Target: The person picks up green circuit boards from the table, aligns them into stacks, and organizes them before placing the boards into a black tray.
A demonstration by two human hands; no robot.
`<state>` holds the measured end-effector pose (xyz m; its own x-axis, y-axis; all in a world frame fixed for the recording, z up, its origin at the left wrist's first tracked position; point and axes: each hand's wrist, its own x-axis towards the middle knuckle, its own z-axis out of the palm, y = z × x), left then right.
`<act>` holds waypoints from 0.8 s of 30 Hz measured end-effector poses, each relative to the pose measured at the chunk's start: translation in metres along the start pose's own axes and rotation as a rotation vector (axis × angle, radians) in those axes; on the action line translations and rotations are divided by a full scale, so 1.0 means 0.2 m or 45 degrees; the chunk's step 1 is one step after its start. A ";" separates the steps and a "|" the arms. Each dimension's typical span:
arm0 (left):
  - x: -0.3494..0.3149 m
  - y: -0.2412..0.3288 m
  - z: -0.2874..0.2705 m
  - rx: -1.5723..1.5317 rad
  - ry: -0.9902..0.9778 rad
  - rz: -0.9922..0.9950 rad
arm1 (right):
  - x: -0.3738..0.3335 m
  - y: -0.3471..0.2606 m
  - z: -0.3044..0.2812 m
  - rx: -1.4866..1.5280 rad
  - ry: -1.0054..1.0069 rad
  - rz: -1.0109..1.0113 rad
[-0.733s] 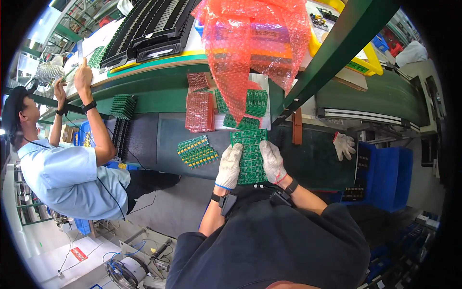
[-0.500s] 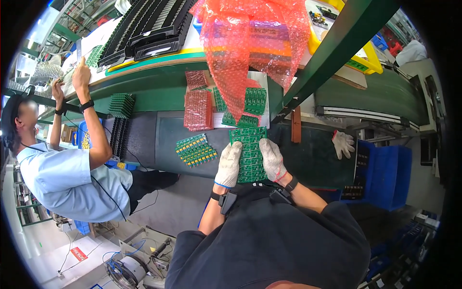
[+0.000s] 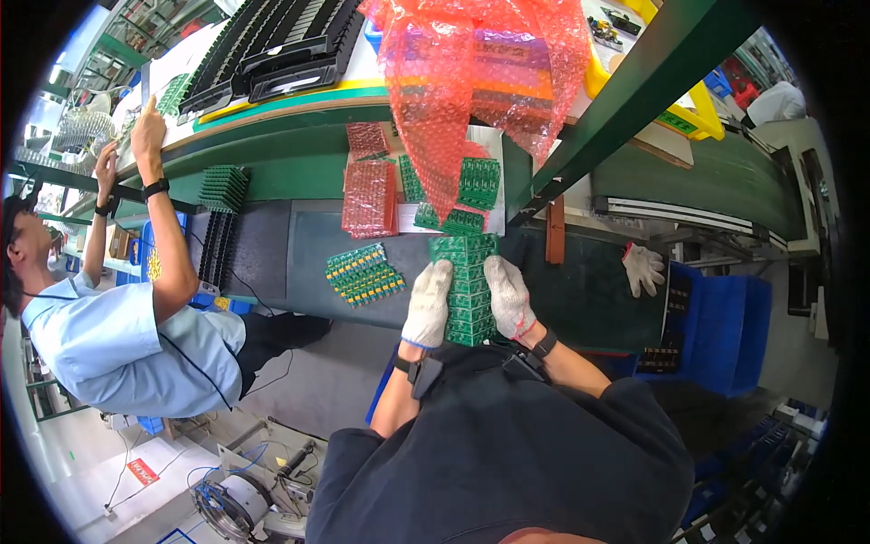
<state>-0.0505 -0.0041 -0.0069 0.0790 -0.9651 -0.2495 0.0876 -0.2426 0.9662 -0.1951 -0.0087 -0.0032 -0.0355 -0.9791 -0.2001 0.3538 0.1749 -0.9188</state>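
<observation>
A green circuit board panel [image 3: 468,295], divided into many small boards, is held upright lengthwise in front of my body. My left hand [image 3: 428,304], in a white knit glove, grips its left edge. On the opposite edge my right hand [image 3: 510,297], gloved likewise, is closed with the thumb toward the panel. The panel looks bent along its length. To the left lie circuit board strips with yellow parts [image 3: 365,275] on the dark bench. Past the panel's far end are more green panels [image 3: 478,183], partly covered by red bubble wrap [image 3: 435,109].
Folded red bubble wrap pouches [image 3: 370,198] lie at the back. A green post [image 3: 625,118] slants down on the right. Farther right are a loose white glove [image 3: 644,269] and a blue bin [image 3: 725,331]. At left a co-worker in a light blue shirt [image 3: 109,340] reaches toward the upper shelf.
The panel has gone from lying flat between my hands to looking bent, its two sides drawn slightly inward. My hands keep hold of both edges. The view has shifted slightly.
</observation>
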 end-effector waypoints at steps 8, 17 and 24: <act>0.02 0.06 -0.03 -0.693 0.024 -0.219 | 0.03 -0.10 0.08 0.248 0.121 0.105; 0.22 -0.20 -0.20 -0.569 0.281 -0.175 | 0.27 0.19 -0.17 0.618 0.063 0.821; 0.22 -0.50 -0.37 -0.937 0.366 -0.414 | 0.45 0.47 -0.15 0.975 0.222 0.991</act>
<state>0.0184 -0.0156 -0.1192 0.1782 -0.7723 -0.6097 0.7645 -0.2815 0.5800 -0.1926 -0.0780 -0.1170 0.3382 -0.5907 -0.7326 0.8193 0.5678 -0.0795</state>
